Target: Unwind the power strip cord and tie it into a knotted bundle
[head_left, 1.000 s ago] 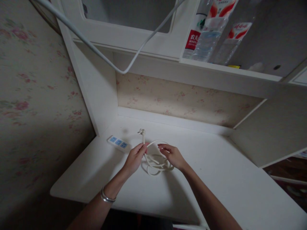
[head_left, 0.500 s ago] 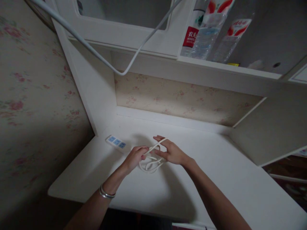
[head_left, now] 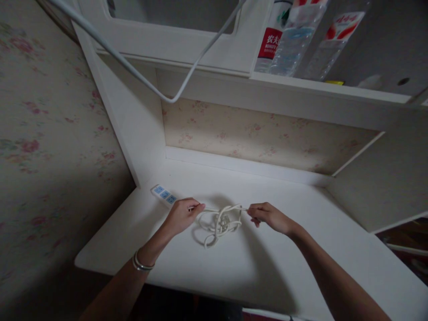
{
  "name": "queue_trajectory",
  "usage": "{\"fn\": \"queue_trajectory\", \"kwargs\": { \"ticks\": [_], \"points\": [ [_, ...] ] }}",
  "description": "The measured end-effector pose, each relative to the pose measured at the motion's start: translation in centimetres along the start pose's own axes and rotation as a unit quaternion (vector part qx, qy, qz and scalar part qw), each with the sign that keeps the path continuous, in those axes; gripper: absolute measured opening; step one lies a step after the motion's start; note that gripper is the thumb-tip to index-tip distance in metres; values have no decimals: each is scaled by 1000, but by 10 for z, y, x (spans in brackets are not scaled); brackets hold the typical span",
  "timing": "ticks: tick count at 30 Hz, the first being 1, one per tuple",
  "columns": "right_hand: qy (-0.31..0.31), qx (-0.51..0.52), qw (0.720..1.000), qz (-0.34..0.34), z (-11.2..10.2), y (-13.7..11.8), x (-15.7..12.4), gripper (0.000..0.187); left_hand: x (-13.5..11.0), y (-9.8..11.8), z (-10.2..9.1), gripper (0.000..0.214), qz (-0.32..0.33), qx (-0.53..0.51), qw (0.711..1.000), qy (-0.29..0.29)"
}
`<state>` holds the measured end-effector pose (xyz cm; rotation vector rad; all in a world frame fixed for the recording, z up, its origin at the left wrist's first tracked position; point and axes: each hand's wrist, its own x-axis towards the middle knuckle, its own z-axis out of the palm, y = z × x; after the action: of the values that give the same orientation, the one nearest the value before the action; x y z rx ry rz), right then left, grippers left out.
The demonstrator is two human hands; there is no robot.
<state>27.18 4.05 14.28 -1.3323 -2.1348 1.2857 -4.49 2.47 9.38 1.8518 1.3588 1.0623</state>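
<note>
Over the white surface (head_left: 321,209), below a drooping grey cord (head_left: 172,100) and shelved bottles (head_left: 296,44), the left hand (head_left: 183,213) and right hand (head_left: 270,217) pinch a tangled cream cable (head_left: 230,208) between them; the left partly blocks the power strip (head_left: 164,195).

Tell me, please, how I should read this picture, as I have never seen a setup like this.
There is no machine here: you see a person's bare left hand and right hand, filmed by a camera worn on the head, looking forward and down. On the white desk lies a power strip with three blue-faced outlets, just beyond the left hand. Each hand grips part of a cream power cord, which hangs together in tangled loops between them. Above, plastic bottles stand on a shelf.
</note>
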Motion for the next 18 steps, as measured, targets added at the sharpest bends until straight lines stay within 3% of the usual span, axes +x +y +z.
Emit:
{"fn": "queue_trajectory", "kwargs": {
  "ticks": [4, 8, 10, 14, 18],
  "points": [
    [82, 20, 993, 87, -32, 46, -43, 37, 12, -22, -11, 38, -22, 90, 994, 50],
    [110, 18, 986, 125, -47, 77, -81, 38, 24, -28, -3, 39, -3, 113, 992, 56],
    [122, 60, 981, 140, -44, 85, -94, 36, 28, -28, 6, 40, -4, 93, 995, 46],
    [111, 172, 966, 158, -28, 88, -118, 49, 26, -33, 17, 38, -10, 32, 999, 4],
    [50, 153, 973, 164, -10, 71, -135, 36, 18, -46, 17, 34, 2, 10, 997, -74]
  ]
}}
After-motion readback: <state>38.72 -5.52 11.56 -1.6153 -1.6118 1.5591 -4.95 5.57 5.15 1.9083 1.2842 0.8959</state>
